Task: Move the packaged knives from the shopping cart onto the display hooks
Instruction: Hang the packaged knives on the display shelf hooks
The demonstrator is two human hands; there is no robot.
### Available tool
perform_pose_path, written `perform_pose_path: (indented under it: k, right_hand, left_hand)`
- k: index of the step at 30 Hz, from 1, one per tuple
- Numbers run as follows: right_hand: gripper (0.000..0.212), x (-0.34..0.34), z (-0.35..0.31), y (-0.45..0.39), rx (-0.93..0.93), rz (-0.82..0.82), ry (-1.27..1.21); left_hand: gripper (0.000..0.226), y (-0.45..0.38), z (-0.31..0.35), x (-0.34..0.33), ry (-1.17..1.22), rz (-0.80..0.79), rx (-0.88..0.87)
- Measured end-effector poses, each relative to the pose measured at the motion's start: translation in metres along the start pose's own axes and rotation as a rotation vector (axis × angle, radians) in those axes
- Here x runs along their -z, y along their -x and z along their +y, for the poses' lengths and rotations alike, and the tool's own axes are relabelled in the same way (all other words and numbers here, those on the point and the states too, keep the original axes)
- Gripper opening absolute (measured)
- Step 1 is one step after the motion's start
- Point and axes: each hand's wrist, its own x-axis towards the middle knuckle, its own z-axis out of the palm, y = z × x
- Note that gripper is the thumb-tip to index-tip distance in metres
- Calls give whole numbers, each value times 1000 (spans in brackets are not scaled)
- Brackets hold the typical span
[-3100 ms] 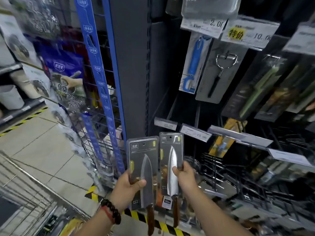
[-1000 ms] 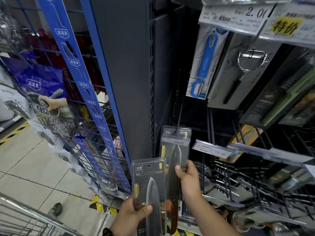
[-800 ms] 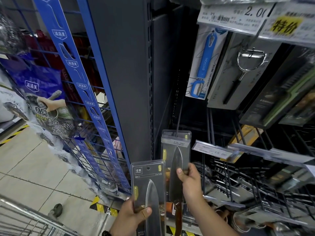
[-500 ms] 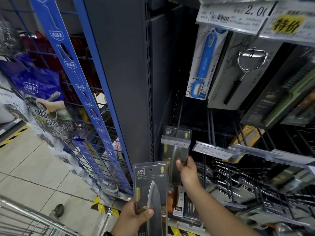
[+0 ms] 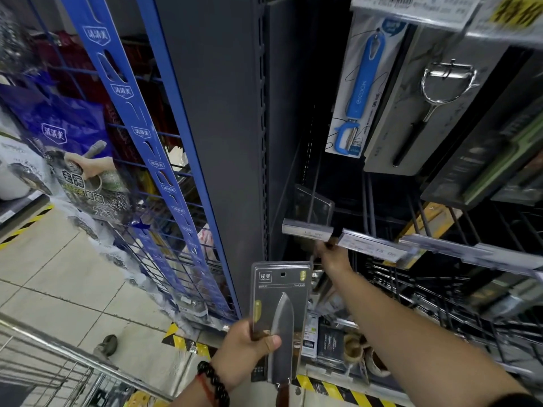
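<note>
My left hand [image 5: 245,352] grips a packaged knife [image 5: 280,304] by its lower half and holds it upright in front of the grey shelf post. A second packaged knife [image 5: 312,204] hangs far back on a display hook [image 5: 316,168]; its clear top shows above the hook's price label [image 5: 307,230]. My right hand [image 5: 333,257] reaches in just under that label, fingers curled at the lower part of this package, which is blurred and mostly hidden. A corner of the wire shopping cart [image 5: 44,362] shows at the bottom left.
A blue peeler pack [image 5: 360,89] and a metal peeler pack [image 5: 426,107] hang on the row above. More price labels [image 5: 371,245] and wire hooks run to the right. A blue wire rack [image 5: 152,160] with hanging bags stands left of the grey post [image 5: 223,142].
My right hand pushed its packaged knife up and back along the hook, so the pack now hangs behind the price label. My left hand kept its knife pack low and nearly still.
</note>
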Motion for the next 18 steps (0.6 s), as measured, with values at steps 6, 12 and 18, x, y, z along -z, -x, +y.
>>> perform_pose_path:
  k: [6,12,18]
  right_hand:
    - [32,16,48,78,55,-317,-391]
    - [19,22,56,125,184,-393,-493]
    - [14,15,53,120,207,-269,-423]
  left_hand:
    - [15,-8,17,-10,-63,24,12]
    - [18,-13,32,-23,-22,-82,-73]
    - [36,-16,20,-23,-3,153,-94]
